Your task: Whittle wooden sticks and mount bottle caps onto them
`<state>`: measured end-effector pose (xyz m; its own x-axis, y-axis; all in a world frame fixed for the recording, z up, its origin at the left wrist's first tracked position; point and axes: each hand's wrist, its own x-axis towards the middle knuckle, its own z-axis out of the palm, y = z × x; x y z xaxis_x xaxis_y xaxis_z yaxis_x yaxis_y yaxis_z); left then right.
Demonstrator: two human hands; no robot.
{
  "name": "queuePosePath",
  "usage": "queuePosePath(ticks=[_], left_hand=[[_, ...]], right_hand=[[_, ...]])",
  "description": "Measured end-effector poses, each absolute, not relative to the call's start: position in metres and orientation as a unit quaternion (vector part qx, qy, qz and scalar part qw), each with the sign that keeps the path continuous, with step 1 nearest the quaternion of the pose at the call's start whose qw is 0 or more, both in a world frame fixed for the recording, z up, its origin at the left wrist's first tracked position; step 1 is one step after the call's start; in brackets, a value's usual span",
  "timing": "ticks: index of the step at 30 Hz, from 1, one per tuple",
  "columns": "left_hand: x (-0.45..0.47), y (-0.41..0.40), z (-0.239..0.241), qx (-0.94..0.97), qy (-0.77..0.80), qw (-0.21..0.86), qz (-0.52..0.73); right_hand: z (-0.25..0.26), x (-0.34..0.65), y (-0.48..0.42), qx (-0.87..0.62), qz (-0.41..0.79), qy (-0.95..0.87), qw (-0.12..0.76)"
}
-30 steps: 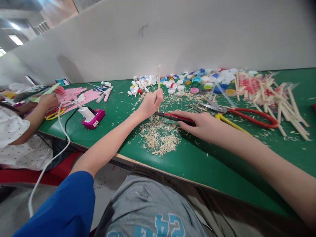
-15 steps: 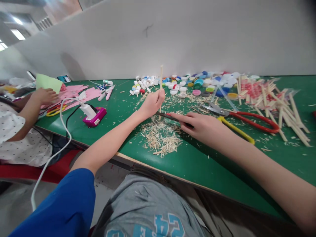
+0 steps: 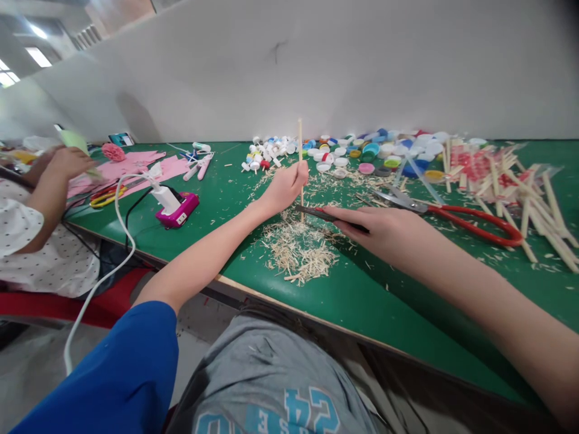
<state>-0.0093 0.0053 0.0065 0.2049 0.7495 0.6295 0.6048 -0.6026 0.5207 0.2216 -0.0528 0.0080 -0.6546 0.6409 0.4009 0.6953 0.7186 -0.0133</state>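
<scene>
My left hand (image 3: 284, 187) is closed around a thin pale wooden stick (image 3: 300, 141), held nearly upright over the green table. The stick's lower end reaches down among the wood shavings (image 3: 301, 256). In my right hand (image 3: 371, 223) is a dark, narrow-bladed knife (image 3: 319, 213), its blade pointing left and meeting or nearly meeting the stick just below my left hand. Its handle is mostly covered by my fingers. Past my right wrist lie large scissors (image 3: 474, 224) with a red handle.
Bottle caps (image 3: 371, 150) and small white capped pieces (image 3: 271, 150) line the wall. Bagged wooden sticks (image 3: 534, 199) lie at right. A magenta power adapter (image 3: 178, 212) with a white cable stands left, near pink paper (image 3: 136, 166). At far left a co-worker's hand (image 3: 72, 161) handles green paper.
The knife and my right hand have shifted slightly relative to the stick; my left grip stays put. My right forearm now hides the yellow handle. The co-worker's green paper has moved left and down.
</scene>
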Motion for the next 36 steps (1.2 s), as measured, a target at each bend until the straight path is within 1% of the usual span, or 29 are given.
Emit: queuePosePath(ticks=[4, 11, 15, 21, 30, 36], left_hand=[[-0.007, 0.004, 0.008, 0.778, 0.432, 0.086, 0.447], [-0.007, 0.004, 0.009, 0.777, 0.431, 0.099, 0.448], [-0.008, 0.004, 0.009, 0.771, 0.442, 0.107, 0.447], [-0.007, 0.005, 0.010, 0.776, 0.441, 0.085, 0.443], [-0.008, 0.004, 0.009, 0.778, 0.435, 0.088, 0.444], [-0.010, 0.008, 0.006, 0.777, 0.430, 0.089, 0.451]], right_hand=[[0.003, 0.224, -0.051, -0.317, -0.080, -0.917, 0.226], [0.007, 0.223, -0.057, -0.268, -0.093, -0.926, 0.249], [0.010, 0.226, -0.060, -0.281, -0.105, -0.925, 0.232], [0.009, 0.227, -0.059, -0.274, -0.140, -0.934, 0.183], [0.011, 0.224, -0.059, -0.220, -0.215, -0.937, 0.169], [0.016, 0.222, -0.062, -0.194, -0.221, -0.938, 0.184]])
